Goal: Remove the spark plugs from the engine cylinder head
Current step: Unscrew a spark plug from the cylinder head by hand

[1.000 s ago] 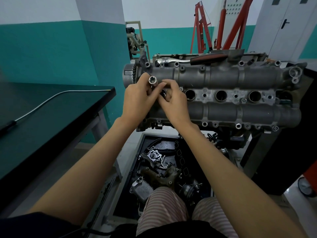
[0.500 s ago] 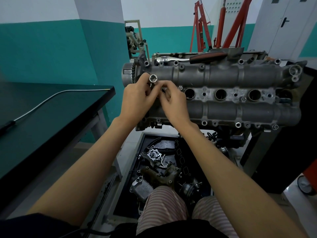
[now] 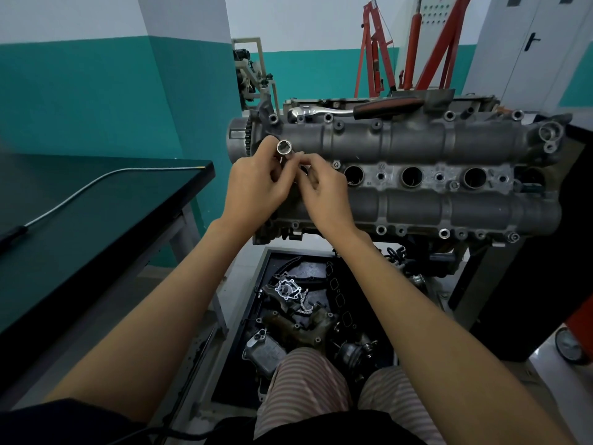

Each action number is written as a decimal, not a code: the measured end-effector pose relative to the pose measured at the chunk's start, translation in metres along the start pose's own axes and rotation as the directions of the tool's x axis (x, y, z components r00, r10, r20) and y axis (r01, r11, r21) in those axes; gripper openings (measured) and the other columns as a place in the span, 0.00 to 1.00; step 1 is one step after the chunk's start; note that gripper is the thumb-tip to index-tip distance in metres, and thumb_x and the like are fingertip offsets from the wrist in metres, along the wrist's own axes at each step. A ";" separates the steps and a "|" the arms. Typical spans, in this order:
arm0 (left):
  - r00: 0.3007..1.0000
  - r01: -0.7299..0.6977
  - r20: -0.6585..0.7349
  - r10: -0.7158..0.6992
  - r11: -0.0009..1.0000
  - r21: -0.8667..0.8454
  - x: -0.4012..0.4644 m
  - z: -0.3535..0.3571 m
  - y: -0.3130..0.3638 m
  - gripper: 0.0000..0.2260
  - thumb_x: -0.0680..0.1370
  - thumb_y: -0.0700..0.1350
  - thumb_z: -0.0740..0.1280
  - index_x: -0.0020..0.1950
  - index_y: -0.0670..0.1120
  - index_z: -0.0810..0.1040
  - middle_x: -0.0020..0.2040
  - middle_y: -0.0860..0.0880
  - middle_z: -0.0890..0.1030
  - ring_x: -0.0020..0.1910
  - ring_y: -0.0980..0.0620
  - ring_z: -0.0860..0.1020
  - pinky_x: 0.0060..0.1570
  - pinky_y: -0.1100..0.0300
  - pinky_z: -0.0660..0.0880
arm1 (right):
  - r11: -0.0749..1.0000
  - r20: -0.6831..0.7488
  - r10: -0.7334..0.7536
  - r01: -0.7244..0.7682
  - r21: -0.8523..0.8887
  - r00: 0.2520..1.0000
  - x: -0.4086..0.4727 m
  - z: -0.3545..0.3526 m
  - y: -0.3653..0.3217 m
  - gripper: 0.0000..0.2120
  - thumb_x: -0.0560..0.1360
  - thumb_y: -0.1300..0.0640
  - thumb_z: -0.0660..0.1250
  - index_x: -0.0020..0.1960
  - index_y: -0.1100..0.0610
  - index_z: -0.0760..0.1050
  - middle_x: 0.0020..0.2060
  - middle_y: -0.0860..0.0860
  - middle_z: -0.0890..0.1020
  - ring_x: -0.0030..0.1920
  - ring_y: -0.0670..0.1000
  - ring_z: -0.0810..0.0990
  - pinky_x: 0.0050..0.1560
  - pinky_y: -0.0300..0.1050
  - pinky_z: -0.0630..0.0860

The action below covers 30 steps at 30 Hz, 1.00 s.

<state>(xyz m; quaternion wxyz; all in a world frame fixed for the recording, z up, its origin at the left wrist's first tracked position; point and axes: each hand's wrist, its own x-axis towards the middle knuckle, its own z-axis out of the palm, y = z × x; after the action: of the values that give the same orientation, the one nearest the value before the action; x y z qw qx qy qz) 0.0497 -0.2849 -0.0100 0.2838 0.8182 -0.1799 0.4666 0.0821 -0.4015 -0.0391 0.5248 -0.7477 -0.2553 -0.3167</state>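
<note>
Both hands meet over the left end of the engine cylinder head (image 3: 417,175), which sits on a stand with its plug wells facing up. Left hand (image 3: 253,184) has its fingers curled around a silver socket (image 3: 285,148), open end tilted up toward the camera, just above the head's leftmost well. Right hand (image 3: 324,191) touches the left one, thumb and forefinger pinched together at the socket's lower part; what they grip is hidden, possibly a spark plug, cannot tell. Three open wells (image 3: 412,176) show in a row to the right of the hands, along the middle of the head. No plug is plainly visible in them. A ratchet wrench (image 3: 356,110) with a dark handle lies along the far edge of the head. Below the head, a black tray (image 3: 269,261) on the floor holds loose engine parts. Left of the head, a dark worktop (image 3: 80,213) carries a thin metal rod (image 3: 96,184). Behind the head stands a red engine hoist (image 3: 414,43).
</note>
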 end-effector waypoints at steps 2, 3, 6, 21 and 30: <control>0.999 0.025 -0.025 -0.025 1.000 0.001 0.001 0.002 0.000 0.13 0.77 0.47 0.67 0.40 0.39 0.71 0.26 0.50 0.69 0.24 0.51 0.66 0.27 0.59 0.62 | 1.000 -0.003 0.010 -0.010 -0.007 1.000 0.001 0.000 0.000 0.08 0.76 0.60 0.64 0.54 0.58 0.76 0.26 0.43 0.67 0.27 0.41 0.68 0.30 0.33 0.64; 0.999 0.028 -0.026 -0.028 1.000 0.007 0.001 0.003 0.000 0.13 0.76 0.47 0.68 0.39 0.41 0.69 0.27 0.50 0.69 0.25 0.51 0.66 0.27 0.59 0.62 | 1.000 -0.005 0.023 -0.023 0.000 1.000 0.002 0.001 0.001 0.07 0.75 0.60 0.65 0.54 0.57 0.76 0.26 0.43 0.66 0.27 0.42 0.67 0.30 0.34 0.64; 1.000 0.019 -0.015 -0.019 1.000 -0.001 0.000 0.003 0.000 0.15 0.75 0.49 0.69 0.37 0.42 0.67 0.27 0.50 0.68 0.25 0.51 0.65 0.27 0.59 0.62 | 0.998 -0.014 0.062 -0.062 0.010 0.998 0.001 0.003 0.003 0.06 0.74 0.59 0.68 0.44 0.51 0.71 0.26 0.43 0.65 0.26 0.43 0.65 0.30 0.37 0.63; 1.000 -0.005 -0.003 0.005 1.000 -0.012 0.001 0.001 -0.004 0.13 0.76 0.48 0.68 0.40 0.40 0.71 0.26 0.49 0.69 0.24 0.52 0.66 0.26 0.63 0.60 | 1.000 -0.018 0.011 -0.011 -0.011 1.000 0.001 0.002 0.002 0.08 0.75 0.58 0.66 0.54 0.58 0.73 0.25 0.43 0.65 0.26 0.41 0.67 0.30 0.35 0.64; 0.997 -0.057 0.056 0.057 0.998 -0.005 -0.002 -0.003 0.000 0.10 0.78 0.47 0.63 0.49 0.39 0.74 0.24 0.54 0.69 0.21 0.58 0.65 0.25 0.61 0.62 | 0.999 -0.006 -0.043 0.043 -0.024 0.999 -0.003 0.002 -0.001 0.02 0.78 0.60 0.62 0.46 0.57 0.72 0.27 0.41 0.68 0.28 0.40 0.70 0.30 0.31 0.62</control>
<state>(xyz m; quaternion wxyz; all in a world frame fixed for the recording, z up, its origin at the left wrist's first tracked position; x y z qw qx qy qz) 0.0465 -0.2831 -0.0108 0.2665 0.8251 -0.2117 0.4510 0.0796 -0.3999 -0.0417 0.5097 -0.7474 -0.2658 -0.3331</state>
